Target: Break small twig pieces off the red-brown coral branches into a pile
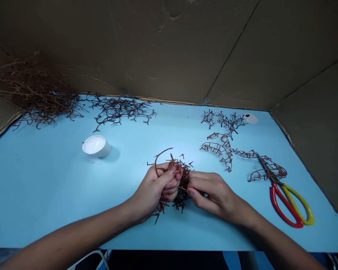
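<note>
My left hand (163,182) is closed round a brown twig-like stem (157,161), whose thin curved end loops up above the knuckles. My right hand (207,189) faces it with thumb and forefinger pinched on the tip of a thin stem that reaches across from the left hand; whether it is the same stem is hidden. Behind and below both hands lies a heap of short brown twig bits (180,204) on the blue tabletop. The fingers cover part of this heap.
Red-and-yellow-handled scissors (288,202) lie at right, blades over thorny curved stems (266,165). More such stems (219,148) and dark branched pieces (227,120) lie behind, beside a white disc (250,118). A white cup (96,146), dark twigs (121,108) and a brown tangle (36,88) are left. Cardboard walls (163,48) surround the table.
</note>
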`<move>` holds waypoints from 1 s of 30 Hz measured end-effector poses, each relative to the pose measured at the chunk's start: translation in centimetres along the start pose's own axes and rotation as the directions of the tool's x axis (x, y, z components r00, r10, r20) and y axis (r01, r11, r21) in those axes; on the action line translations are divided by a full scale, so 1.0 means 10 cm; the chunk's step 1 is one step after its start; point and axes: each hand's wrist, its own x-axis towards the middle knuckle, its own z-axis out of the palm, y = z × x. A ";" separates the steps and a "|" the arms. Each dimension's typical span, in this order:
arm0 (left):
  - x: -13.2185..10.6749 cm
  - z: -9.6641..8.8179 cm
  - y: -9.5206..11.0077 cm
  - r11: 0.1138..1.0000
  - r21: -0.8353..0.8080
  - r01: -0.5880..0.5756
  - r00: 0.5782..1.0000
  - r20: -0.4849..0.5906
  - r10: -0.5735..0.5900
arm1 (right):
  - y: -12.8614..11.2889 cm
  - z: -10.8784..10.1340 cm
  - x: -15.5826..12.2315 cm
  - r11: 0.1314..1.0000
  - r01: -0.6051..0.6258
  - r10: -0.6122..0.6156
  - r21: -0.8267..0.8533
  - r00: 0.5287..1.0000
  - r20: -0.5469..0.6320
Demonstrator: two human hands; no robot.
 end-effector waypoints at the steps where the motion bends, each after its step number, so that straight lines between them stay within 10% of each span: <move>1: -0.02 -0.01 0.03 1.000 -0.017 -0.002 1.000 -0.028 0.001 | -0.02 -0.04 -0.02 0.999 0.013 -0.013 0.029 1.000 -0.003; 5: -0.03 -0.10 0.10 0.994 -0.023 -0.108 0.983 -0.149 0.104 | 0.01 -0.21 -0.06 1.000 -0.007 0.007 -0.005 0.998 -0.060; 10: 0.00 -0.06 0.00 0.996 0.075 0.051 0.996 0.066 -0.056 | 0.24 -0.11 -0.05 0.945 -0.040 0.045 -0.326 0.999 0.006; 23: 0.07 -0.05 -0.07 0.981 0.183 0.068 0.998 0.003 -0.070 | 0.00 0.00 0.09 0.907 -0.154 0.089 -0.392 0.980 -0.178; 30: 0.03 -0.04 -0.06 0.932 0.355 0.078 0.997 -0.020 -0.076 | 0.06 0.03 0.05 0.921 -0.185 0.182 -0.343 0.982 -0.039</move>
